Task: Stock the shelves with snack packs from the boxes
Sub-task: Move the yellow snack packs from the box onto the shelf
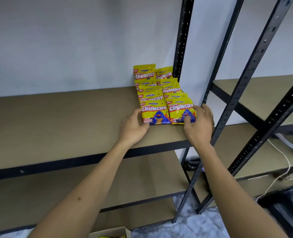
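Note:
Several yellow "Crunchy" snack packs [161, 93] stand in two rows at the right end of the tan shelf board [65, 117], leaning back toward the wall. My left hand [133, 127] holds the lower left corner of the front left pack [153, 112], thumb on its face. My right hand [199, 124] grips the front right pack [180, 110], thumb on its front and fingers round its right edge. A cardboard box [111, 232] shows at the bottom edge, partly cut off.
Black perforated uprights [183, 40] frame the shelf; one stands just right of my right hand. Lower tan shelves [108, 186] sit beneath. A second rack [255, 97] stands at the right, with a white cable [286, 162] on the floor.

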Motion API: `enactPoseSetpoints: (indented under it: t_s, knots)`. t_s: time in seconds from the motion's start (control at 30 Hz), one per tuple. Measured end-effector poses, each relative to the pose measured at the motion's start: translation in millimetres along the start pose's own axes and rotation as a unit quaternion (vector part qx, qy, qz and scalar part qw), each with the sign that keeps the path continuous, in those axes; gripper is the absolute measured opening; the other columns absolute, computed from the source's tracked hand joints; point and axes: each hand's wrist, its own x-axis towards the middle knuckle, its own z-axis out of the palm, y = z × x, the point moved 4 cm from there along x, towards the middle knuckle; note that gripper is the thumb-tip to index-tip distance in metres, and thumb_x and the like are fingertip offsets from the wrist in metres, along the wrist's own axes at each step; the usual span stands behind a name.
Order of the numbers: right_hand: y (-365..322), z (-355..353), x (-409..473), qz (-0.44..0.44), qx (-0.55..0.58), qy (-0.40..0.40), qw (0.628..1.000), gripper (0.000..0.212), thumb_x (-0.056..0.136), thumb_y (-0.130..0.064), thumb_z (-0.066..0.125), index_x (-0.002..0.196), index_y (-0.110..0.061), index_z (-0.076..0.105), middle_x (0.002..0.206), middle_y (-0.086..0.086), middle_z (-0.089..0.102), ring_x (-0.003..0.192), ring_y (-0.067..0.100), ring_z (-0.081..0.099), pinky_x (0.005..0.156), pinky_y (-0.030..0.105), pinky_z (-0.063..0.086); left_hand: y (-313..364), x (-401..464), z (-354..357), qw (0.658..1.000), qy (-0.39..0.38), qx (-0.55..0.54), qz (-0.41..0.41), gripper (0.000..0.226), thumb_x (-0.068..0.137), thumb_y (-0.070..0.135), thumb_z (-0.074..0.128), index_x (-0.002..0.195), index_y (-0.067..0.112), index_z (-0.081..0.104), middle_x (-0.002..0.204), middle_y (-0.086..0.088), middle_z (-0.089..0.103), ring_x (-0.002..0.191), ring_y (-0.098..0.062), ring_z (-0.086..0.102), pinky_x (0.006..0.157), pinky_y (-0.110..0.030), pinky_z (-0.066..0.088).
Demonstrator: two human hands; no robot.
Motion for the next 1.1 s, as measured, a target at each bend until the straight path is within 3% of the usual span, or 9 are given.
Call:
enactPoseSetpoints:
  t_s: [0.1,0.23,0.33,0.47,0.57,0.63,0.7,0.87,1.1]
  knots:
    - [-3.6,-1.6,-34.6,-0.037,0.005,0.073,0.997,0.040,0.087,-0.025,0.054,0.121,-0.006,0.058,0.133,0.019,0.051,0.129,0.036,0.043,0.101,0.050,0.040,3.6,-24.9,-12.2,0.985,0.022,0.169,0.026,0.057,0.089,0.037,0.056,0.141,0.019,0.043,0.131,-0.005,0.058,0.119,-0.026,0.053,0.097,-0.039,0.045]
    - [-11.6,16.3,-99.1,-0.029,0.041,0.058,0.997,0.042,0.098,-0.028,0.041,0.128,-0.002,0.055,0.152,0.020,0.034,0.147,0.033,0.019,0.117,0.051,0.021,-4.0,-74.5,-25.2,0.938,0.097,0.302,0.137,0.056,0.092,0.048,0.031,0.121,0.012,0.062,0.115,-0.006,0.067,0.108,-0.026,0.058,0.091,-0.038,0.042]
    - [-23.0,27.0,-137.9,-0.007,0.094,0.016,0.995,0.055,0.097,-0.030,0.046,0.146,-0.008,0.037,0.162,0.013,0.012,0.149,0.023,0.010,0.117,0.039,0.024,-25.7,-107.8,-32.4,0.897,0.111,0.351,0.244,0.054,0.093,0.042,0.042,0.136,0.010,0.051,0.141,-0.009,0.051,0.132,-0.027,0.044,0.109,-0.045,0.032]
    - [-41.3,57.5,-204.0,0.015,0.077,-0.125,0.989,0.054,0.098,-0.027,0.051,0.148,-0.015,0.036,0.162,0.007,0.017,0.139,0.027,0.036,0.103,0.037,0.041,-77.8,-144.6,-53.0,0.874,0.083,0.374,0.299,0.059,0.089,0.031,0.054,0.143,0.009,0.044,0.158,-0.009,0.025,0.148,-0.024,0.019,0.117,-0.050,0.022]
    - [-44.4,80.3,-273.2,0.055,0.038,-0.241,0.968,0.052,0.097,-0.019,0.055,0.146,-0.011,0.039,0.155,0.008,0.033,0.114,0.030,0.056,0.088,0.034,0.044,-147.7,-174.6,-62.6,0.911,-0.005,0.368,0.188,0.062,0.087,0.029,0.056,0.144,0.013,0.041,0.157,-0.013,0.027,0.146,-0.028,0.022,0.112,-0.049,0.031]
    - [-47.1,95.7,-316.7,0.087,0.031,-0.302,0.949,0.050,0.097,-0.018,0.054,0.145,-0.013,0.040,0.121,0.005,0.057,0.090,0.018,0.060,0.073,0.031,0.044,-200.8,-193.8,-73.2,0.928,-0.086,0.354,0.074,0.062,0.089,0.029,0.051,0.147,0.016,0.033,0.152,-0.015,0.032,0.141,-0.030,0.029,0.109,-0.044,0.035]
    - [-59.2,112.3,-353.6,0.111,0.015,-0.349,0.930,0.047,0.095,-0.017,0.054,0.141,-0.013,0.043,0.087,0.003,0.051,0.060,0.008,0.045,0.060,0.028,0.035,-249.9,-212.4,-94.7,0.936,-0.108,0.334,0.008,0.057,0.088,0.027,0.050,0.143,0.016,0.038,0.139,-0.013,0.045,0.129,-0.029,0.043,0.102,-0.041,0.041]
    - [-107.7,147.1,-434.5,0.155,0.010,-0.419,0.895,0.048,0.093,-0.013,0.058,0.139,-0.009,0.046,0.136,0.014,0.053,0.121,0.032,0.052,0.099,0.035,0.040,-360.8,-262.2,-140.5,0.947,-0.166,0.246,-0.121,0.056,0.084,0.022,0.054,0.139,0.017,0.044,0.135,-0.009,0.053,0.122,-0.031,0.052,0.096,-0.040,0.048]
    - [-118.1,165.7,-542.0,0.218,-0.065,-0.540,0.810,0.043,0.092,-0.009,0.053,0.135,-0.008,0.048,0.131,0.021,0.056,0.115,0.039,0.057,0.093,0.049,0.048,-471.4,-348.6,-146.0,0.928,-0.254,0.172,-0.210,0.045,0.088,0.019,0.056,0.132,0.013,0.050,0.103,-0.018,0.066,0.099,-0.034,0.063,0.073,-0.034,0.048]
